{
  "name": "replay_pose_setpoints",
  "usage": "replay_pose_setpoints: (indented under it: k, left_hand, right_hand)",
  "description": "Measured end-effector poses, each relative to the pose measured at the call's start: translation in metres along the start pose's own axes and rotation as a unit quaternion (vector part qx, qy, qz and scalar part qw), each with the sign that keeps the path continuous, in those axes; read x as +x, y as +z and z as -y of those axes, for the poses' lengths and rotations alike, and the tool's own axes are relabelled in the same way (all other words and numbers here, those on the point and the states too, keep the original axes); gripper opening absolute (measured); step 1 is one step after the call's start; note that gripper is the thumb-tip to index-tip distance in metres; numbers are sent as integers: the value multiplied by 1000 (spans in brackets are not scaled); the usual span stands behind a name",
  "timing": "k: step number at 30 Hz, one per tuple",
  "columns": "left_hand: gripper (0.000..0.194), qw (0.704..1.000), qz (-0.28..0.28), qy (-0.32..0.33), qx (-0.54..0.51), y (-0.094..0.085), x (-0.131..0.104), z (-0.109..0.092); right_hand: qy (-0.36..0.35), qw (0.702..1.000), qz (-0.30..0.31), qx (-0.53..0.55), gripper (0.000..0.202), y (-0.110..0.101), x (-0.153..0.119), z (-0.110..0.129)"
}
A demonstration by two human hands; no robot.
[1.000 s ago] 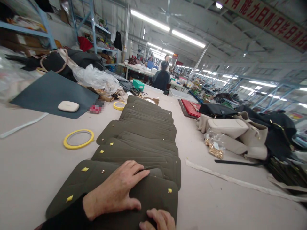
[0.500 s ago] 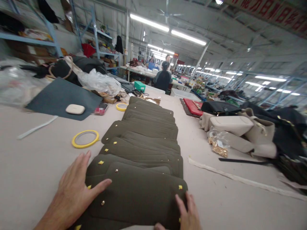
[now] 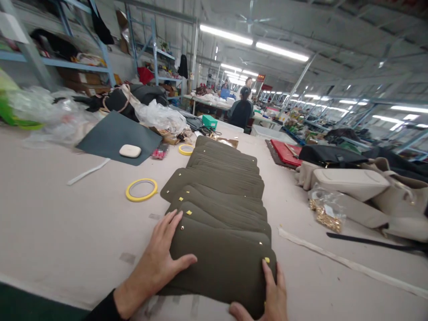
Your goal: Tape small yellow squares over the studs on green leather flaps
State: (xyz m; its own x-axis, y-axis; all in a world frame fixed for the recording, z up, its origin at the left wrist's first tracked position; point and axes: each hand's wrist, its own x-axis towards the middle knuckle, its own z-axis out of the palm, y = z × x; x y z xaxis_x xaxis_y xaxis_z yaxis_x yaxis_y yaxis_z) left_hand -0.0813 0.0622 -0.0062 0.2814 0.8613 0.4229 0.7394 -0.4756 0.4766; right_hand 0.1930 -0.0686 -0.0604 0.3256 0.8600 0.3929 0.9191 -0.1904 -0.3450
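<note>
A long overlapping row of dark olive panels with rounded corners runs away from me over the pale table. Small metal studs and yellow tape bits mark their corners. My left hand rests on the left edge of the nearest panels, thumb spread over the top one. At their right edge lies my right hand, fingers apart beside a yellow bit, its lower part cut off by the frame. Neither hand is wrapped round anything.
Left of the row are a yellow tape roll, a dark sheet with a white case, and plastic bags. On the right lie beige bags, a packet of gold parts and strips. A person sits farther back.
The view has shifted, showing more table at the left. The nearest panels now sit closer together under my hands, and my left hand has moved up along their left edge.
</note>
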Motion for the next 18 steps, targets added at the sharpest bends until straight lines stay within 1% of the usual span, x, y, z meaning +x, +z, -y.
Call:
replay_pose_setpoints:
  k: [2,5,7,9,11,13,15,18]
  left_hand:
    - [88,1000,14,20,-6,6,17,3]
    - [85,999,30,29,-17,10,40,10]
    - [84,999,28,35,-20,10,51,14]
    - [84,999,17,40,-19,9,57,17]
    - [83,999,9,42,-15,9,58,20]
    - [84,999,10,40,-15,8,56,21]
    - [91,999,20,35,-22,7,50,23]
    - [102,998,46,24,-33,2,38,26]
  right_hand:
    - [3,1000,-4,16,111,3,12,4]
    - [-8,999,-17,47,97,6,36,12]
    - [-4,997,-23,68,89,6,51,20]
    - [0,996,-36,86,85,6,62,27]
    - [-5,995,-49,90,82,7,66,31]
    - [-20,995,-57,77,80,10,63,27]
    - [-50,995,-64,60,77,17,56,17]
    - [-97,992,-72,42,70,29,47,-6]
